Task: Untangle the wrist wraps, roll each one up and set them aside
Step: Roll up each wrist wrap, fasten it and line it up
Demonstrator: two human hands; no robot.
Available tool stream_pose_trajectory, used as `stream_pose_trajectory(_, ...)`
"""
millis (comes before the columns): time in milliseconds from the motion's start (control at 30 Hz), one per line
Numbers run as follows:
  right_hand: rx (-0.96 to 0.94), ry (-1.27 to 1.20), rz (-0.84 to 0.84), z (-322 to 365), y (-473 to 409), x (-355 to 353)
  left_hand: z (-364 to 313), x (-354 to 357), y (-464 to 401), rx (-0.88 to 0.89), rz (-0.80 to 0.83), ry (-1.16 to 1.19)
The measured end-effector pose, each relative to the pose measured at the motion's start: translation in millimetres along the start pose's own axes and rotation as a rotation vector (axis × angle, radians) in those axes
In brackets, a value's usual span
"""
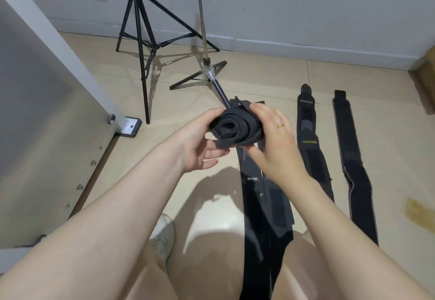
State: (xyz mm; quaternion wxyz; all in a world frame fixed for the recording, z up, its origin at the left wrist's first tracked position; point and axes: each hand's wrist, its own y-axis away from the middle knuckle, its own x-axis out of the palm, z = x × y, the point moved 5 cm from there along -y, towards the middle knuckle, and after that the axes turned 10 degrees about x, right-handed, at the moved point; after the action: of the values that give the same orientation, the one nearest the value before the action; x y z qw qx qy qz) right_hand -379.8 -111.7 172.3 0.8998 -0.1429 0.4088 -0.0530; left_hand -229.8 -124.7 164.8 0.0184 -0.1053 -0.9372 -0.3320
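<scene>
A black wrist wrap, rolled into a loose coil (235, 127), is held above the floor between both hands. My left hand (200, 142) grips its left side, thumb on top and fingers underneath. My right hand (273, 139), with a ring on one finger, wraps over its right side. Below the coil a long black wrap (261, 205) with a small label lies flat on the tiles and runs toward my legs. Two more wraps lie stretched out to the right: one with yellow lettering (310, 144) and a plain one (353, 163).
A black tripod (141, 40) and a light stand (204, 64) occupy the floor ahead, near the white wall. A white frame leg with a foot bracket (127, 125) stands at left. My shoe (162, 236) and knees are at the bottom. A cardboard box (426, 76) sits at right.
</scene>
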Motion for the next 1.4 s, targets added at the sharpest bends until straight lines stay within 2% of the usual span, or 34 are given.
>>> stream_pose_trajectory(67,0.253,-0.22,0.022,-4.6,-12.8,5.0,-8.2,-15.6,-12.3,0.039,-0.021,-0.119)
stream_pose_trajectory(133,0.572,-0.636,0.109,-15.5,-20.0,24.7,-14.0,-33.5,-24.3,0.079,-0.039,-0.177)
stream_pose_trajectory(200,0.823,-1.016,0.243,-27.7,-21.0,63.8,-10.5,-50.4,-38.5,0.108,-0.027,-0.119)
stream_pose_trajectory(267,0.962,-1.165,0.349,-37.7,-20.5,105.7,-2.9,-63.2,-56.5,0.142,0.012,-0.046)
stream_pose_trajectory(400,1.089,-1.332,0.38,-55.0,-18.3,171.4,34.9,-95.9,-106.0,0.175,-0.025,-0.063)
stream_pose_trajectory(467,1.124,-1.298,0.434,-63.1,-12.5,202.6,63.4,-116.7,-130.0,0.128,-0.033,-0.036)
stream_pose_trajectory(600,1.192,-1.083,0.473,-75.3,3.3,270.9,117.2,-159.6,-169.3,0.075,0.016,-0.169)
stream_pose_trajectory(800,1.347,-1.182,0.424,-75.8,14.5,358.9,157.3,-214.2,-203.3,0.323,-0.107,-0.371)
stream_pose_trajectory(833,1.345,-1.228,0.433,-73.8,12.6,368.4,161.9,-220.6,-208.1,0.372,-0.125,-0.472)
stream_pose_trajectory(900,1.354,-1.205,0.409,-73.8,9.8,382.6,169.6,-231.2,-217.9,0.441,-0.165,-0.84)
stream_pose_trajectory(967,1.398,-0.964,0.345,-75.9,8.8,386.8,183.9,-237.8,-225.0,0.399,-0.174,-1.139)
stream_pose_trajectory(1000,1.412,-0.783,0.327,-80.1,11.4,387.7,191.3,-240.0,-226.1,0.372,-0.167,-1.188)
stream_pose_trajectory(1067,1.371,-0.479,0.329,-83.7,13.4,386.8,198.4,-241.0,-226.6,0.415,-0.149,-1.194)
stream_pose_trajectory(1100,1.328,-0.404,0.321,-82.3,11.0,386.4,200.0,-242.1,-227.7,0.458,-0.139,-1.188)
stream_pose_trajectory(1167,1.248,-0.371,0.274,-79.2,6.0,390.0,199.5,-246.7,-230.1,0.54,-0.141,-1.186)
stream_pose_trajectory(1300,1.164,-0.269,0.218,-74.0,-6.0,402.2,202.3,-265.2,-229.8,0.421,-0.207,-0.989)
stream_pose_trajectory(1400,1.128,-0.294,0.212,-69.8,-11.9,413.4,202.4,-268.7,-233.2,0.4,-0.195,-1.111)
